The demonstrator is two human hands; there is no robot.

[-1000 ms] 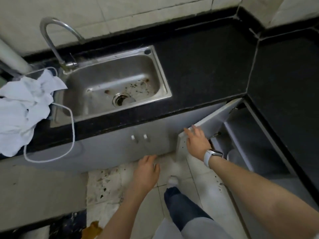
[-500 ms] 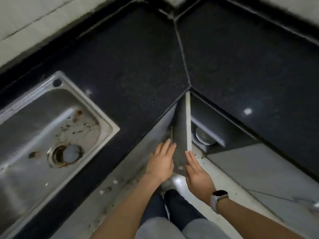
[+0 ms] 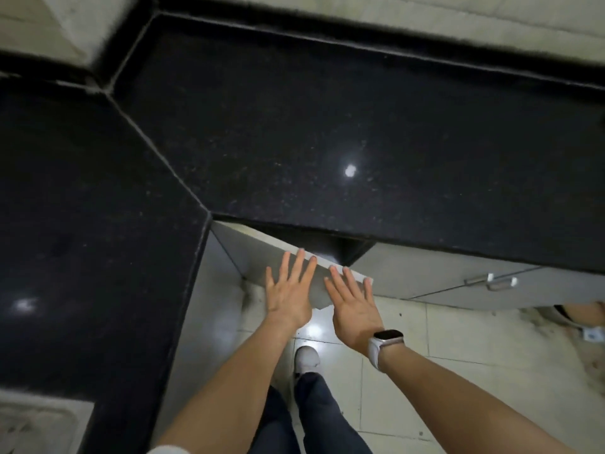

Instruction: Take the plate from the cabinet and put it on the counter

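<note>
Both hands have shifted since half a second ago: then they flanked the door edge-on, one on each face, and now they lie side by side on its outer face while the view has swung right, leaving only a corner of the sink (image 3: 39,421) at the near left. Left hand (image 3: 288,291) is flat and open, fingers spread, palm on the grey door (image 3: 258,253), its fingertips reaching the door's top edge. Right hand (image 3: 353,306) is likewise open and spread, holding nothing, with fingertips at the same top edge near the door's free corner; a watch (image 3: 386,342) sits on that wrist. Hinged at the inner corner of the counter (image 3: 327,126), the door stands ajar at a slant, and a dark wedge of cabinet (image 3: 327,244) interior shows between its top edge and the counter's overhanging front edge. No plate can be seen; the opening is too dark and narrow to tell what is inside. To the right, a closed door front carries a metal handle (image 3: 497,283) just under the counter edge. Black counter runs along the left and across the far side, meeting at a diagonal seam, its surface bare apart from light reflections. Pale floor tiles (image 3: 458,371) lie open to the right of the legs, and a white shoe (image 3: 307,358) rests near the door's lower edge.
</note>
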